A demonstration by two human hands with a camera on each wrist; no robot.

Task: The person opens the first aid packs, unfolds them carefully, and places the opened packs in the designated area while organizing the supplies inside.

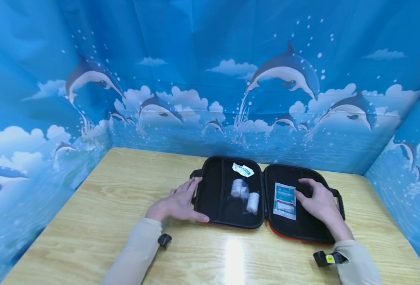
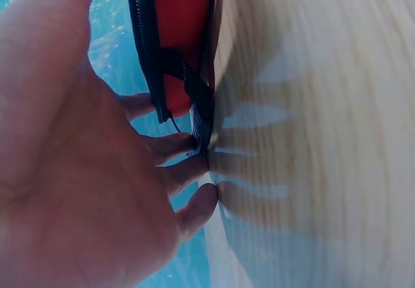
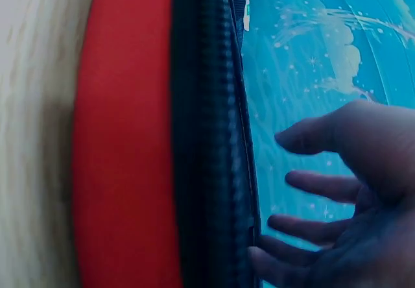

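A zip case, black inside and red outside, lies unfolded on the table. My left hand is at its left edge, fingers spread near the side strap and thumb by the front corner. In the left wrist view, the fingers reach down beside the red shell. Over the right half hovers my right hand, fingers loosely bent and nothing between them. Beside its thumb lies a green-and-white sealed packet. In the left half are white rolls in clear wrap and a small white-and-blue packet.
The pale wooden table runs up to a blue dolphin-print curtain behind and at both sides. A black carry handle sticks out from the case's right side.
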